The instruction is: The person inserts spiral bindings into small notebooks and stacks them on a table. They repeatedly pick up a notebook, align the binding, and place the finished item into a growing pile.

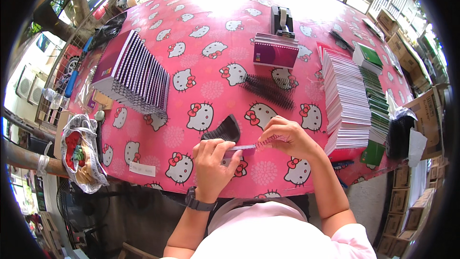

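My left hand [213, 163] grips the near end of a small purple notebook [238, 151] held edge-on over the front of the pink table [211, 14]. My right hand [286, 136] pinches a wire spiral binding [270, 140] at the notebook's far end. A black curved stack of covers [221, 131] lies just behind my left hand. Loose black spiral coils [268, 91] lie further back, in the middle of the table.
A long row of bound purple notebooks [134, 74] leans at the left. A small pile of purple notebooks [275, 50] and a tape dispenser [281, 19] sit at the back. White pad stacks [346, 100] and green ones [376, 96] fill the right. Cardboard boxes [421, 110] stand beyond.
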`<state>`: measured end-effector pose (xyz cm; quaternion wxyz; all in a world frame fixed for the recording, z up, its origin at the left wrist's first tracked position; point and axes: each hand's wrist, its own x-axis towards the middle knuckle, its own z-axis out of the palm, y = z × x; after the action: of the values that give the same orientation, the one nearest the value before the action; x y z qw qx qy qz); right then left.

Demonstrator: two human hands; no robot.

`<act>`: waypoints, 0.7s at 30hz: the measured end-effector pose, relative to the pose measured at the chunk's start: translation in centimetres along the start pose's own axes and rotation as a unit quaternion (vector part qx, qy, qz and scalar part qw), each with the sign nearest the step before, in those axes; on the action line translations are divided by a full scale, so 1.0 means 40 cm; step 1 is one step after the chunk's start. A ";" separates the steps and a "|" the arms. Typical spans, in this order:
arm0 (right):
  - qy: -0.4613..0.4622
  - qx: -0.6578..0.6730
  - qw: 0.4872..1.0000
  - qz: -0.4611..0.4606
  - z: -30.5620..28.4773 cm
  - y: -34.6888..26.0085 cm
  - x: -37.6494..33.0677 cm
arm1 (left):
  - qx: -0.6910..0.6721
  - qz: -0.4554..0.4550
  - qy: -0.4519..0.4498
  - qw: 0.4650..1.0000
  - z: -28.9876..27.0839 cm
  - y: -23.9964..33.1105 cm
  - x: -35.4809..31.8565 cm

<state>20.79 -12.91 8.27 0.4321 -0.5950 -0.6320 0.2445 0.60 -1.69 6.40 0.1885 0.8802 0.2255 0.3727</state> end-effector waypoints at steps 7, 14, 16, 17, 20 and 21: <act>-0.063 0.064 0.994 0.057 -0.002 0.018 -0.009 | 0.015 0.009 -0.010 1.000 0.004 0.000 -0.002; -0.029 0.033 0.999 0.028 0.006 -0.005 -0.012 | 0.006 0.019 -0.034 0.999 -0.008 0.044 0.009; -0.026 0.058 0.997 0.042 0.017 -0.006 -0.016 | -0.015 0.023 -0.045 0.999 0.008 0.040 0.001; -0.024 0.070 0.996 0.048 0.022 -0.010 -0.017 | -0.014 0.023 -0.048 0.998 0.012 0.037 -0.002; -0.043 0.048 0.997 0.035 0.022 -0.041 -0.006 | -0.017 0.035 -0.051 0.998 0.017 0.034 -0.005; -0.080 0.081 0.991 0.072 0.025 -0.027 -0.009 | -0.016 0.042 -0.060 0.997 0.013 0.036 -0.007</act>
<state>19.36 -13.23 8.58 0.4081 -0.5808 -0.5983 0.3717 1.17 -3.11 6.61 0.1998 0.9067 0.1706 0.3300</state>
